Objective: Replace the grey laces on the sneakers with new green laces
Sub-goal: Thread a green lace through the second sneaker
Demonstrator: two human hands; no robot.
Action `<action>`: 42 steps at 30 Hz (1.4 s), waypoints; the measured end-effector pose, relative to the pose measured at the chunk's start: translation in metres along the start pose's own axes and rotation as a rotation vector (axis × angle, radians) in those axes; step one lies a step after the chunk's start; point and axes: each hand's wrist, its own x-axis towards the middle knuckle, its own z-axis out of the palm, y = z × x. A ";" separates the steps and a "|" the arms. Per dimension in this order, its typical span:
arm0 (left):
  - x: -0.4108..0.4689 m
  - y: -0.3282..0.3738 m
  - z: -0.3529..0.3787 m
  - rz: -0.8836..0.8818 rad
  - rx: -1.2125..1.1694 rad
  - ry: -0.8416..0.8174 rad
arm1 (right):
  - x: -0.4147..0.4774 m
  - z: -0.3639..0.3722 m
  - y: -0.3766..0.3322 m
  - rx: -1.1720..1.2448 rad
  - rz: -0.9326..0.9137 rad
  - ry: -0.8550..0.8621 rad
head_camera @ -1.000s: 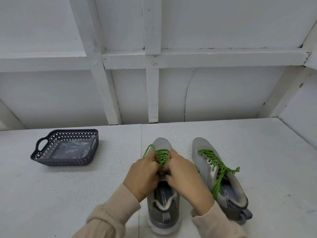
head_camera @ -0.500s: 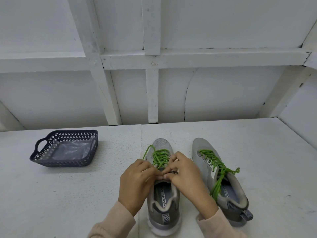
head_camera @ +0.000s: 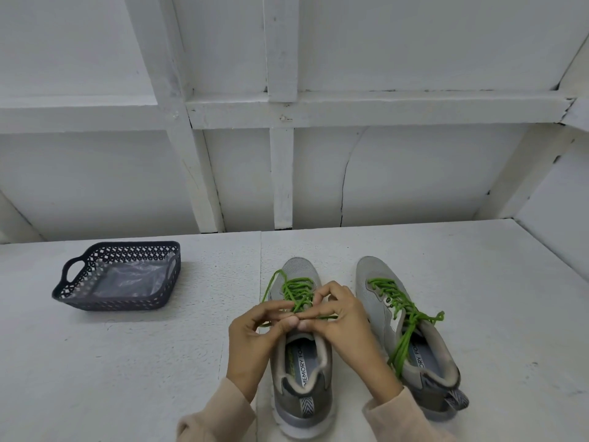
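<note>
Two grey sneakers stand side by side on the white table, toes pointing away from me. The left sneaker [head_camera: 302, 368] carries a green lace [head_camera: 294, 290] threaded through its eyelets. My left hand [head_camera: 251, 339] and my right hand [head_camera: 341, 320] meet over its tongue, thumbs touching, each pinching a strand of that lace. A loose loop of the lace arcs out to the left of the toe. The right sneaker [head_camera: 382, 301] stands untouched, its green lace [head_camera: 404, 317] knotted with ends trailing into the opening.
A dark perforated plastic basket [head_camera: 79, 296] with clear plastic wrapping inside sits on the table at the left. A white panelled wall rises behind the table, and a side wall closes the far right.
Both hands have drawn back toward me along the left sneaker, uncovering more of the laced eyelets. The lace strand now runs taut between my fingers.
</note>
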 end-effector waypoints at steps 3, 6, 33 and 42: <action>-0.004 0.002 0.004 -0.036 -0.076 0.024 | -0.002 0.008 0.003 0.031 0.009 0.026; -0.006 0.001 0.004 -0.076 -0.139 0.015 | -0.006 0.014 0.006 0.194 0.054 0.042; -0.027 -0.019 0.010 0.305 0.254 0.122 | -0.015 0.032 0.010 0.404 0.106 0.141; 0.004 -0.018 0.003 0.275 0.194 -0.252 | -0.012 0.031 0.007 0.290 0.053 0.138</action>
